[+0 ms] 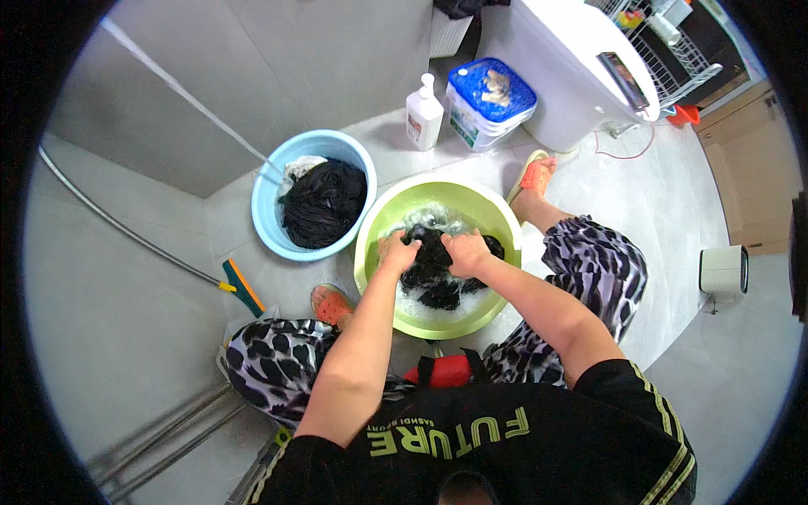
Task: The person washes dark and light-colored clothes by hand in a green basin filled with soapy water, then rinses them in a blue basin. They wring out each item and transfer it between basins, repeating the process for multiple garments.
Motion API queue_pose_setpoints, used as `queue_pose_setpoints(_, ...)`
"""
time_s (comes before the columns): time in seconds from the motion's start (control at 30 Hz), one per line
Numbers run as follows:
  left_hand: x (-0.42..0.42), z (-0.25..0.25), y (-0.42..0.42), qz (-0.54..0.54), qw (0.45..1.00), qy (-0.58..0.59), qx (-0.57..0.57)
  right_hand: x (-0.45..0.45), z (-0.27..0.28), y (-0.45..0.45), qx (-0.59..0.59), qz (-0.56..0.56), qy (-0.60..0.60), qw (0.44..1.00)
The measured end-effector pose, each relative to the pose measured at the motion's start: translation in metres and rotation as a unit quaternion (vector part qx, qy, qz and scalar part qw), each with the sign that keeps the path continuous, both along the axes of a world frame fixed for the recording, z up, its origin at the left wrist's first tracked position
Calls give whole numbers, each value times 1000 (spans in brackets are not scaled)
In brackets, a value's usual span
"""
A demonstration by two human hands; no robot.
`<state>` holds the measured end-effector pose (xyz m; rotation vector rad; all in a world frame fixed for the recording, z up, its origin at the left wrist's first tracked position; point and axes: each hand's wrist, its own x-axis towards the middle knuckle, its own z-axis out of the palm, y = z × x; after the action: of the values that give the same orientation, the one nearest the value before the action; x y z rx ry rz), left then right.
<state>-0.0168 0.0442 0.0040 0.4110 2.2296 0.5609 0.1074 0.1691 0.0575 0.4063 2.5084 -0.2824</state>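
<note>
A yellow-green plastic basin [374, 278] stands on the floor between my feet, with sudsy water [410, 309] in it. Bunched in the water is a wet black cloth [426, 259], its exact kind not plain. My left hand [396, 252] grips the cloth's left side, thumb toward the middle and the other fingers partly hidden. From the right, my right hand [467, 252] holds the same cloth, fingers curled into it. Touching or nearly touching the basin, a light blue tub [265, 221] holds black fabric [325, 205] and a whitish cloth [303, 167].
Beyond the basin are a white pump bottle [424, 120] and a blue-lidded plastic bucket [492, 95]. A white bathtub-like fixture [568, 63] rises behind. At left, a squeegee-like tool [243, 287] leans by the wall. A thin whitish stream or cord [189, 95] slants into the tub.
</note>
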Motion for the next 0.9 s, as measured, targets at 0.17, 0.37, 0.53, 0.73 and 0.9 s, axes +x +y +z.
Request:
queue_pose_setpoints(0.17,15,41,-25,148,977,-73,139,9,92,0,-121,-84,255,956)
queue_pose_setpoints(0.37,35,99,-54,264,879,-263,298,-3,209,-12,-145,-25,337,930)
queue_pose_setpoints(0.53,43,112,-67,365,799,-364,309,-8,268,-3,-152,45,419,894)
queue_pose_setpoints(0.73,66,117,-67,397,608,-634,266,-18,277,-25,-104,77,342,931)
queue_pose_setpoints(0.9,89,105,-71,343,399,-807,269,-14,215,-63,27,235,164,958)
